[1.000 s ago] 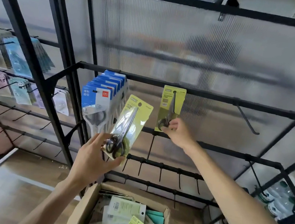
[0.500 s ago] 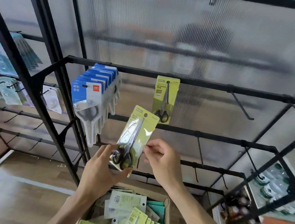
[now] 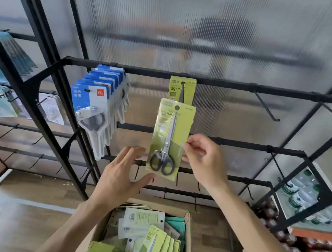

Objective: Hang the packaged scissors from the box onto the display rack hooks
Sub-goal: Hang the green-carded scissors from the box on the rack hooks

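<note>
Now the right hand [image 3: 203,159] pinches the upright pack [image 3: 170,139] just below the hook [image 3: 183,84] at frame centre, left hand [image 3: 124,175] slack beside it.

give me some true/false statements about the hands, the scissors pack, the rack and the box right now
1. The right hand pinches the right edge of the green scissors pack. True.
2. The left hand grips the blue packs. False: its open fingers are at the green pack's lower left corner.
3. One green pack already hangs from the top bar. True.
4. The cardboard box is empty. False: it holds more green packs and other packs.
5. The held pack's scissors have red handles. False: they are black.
</note>
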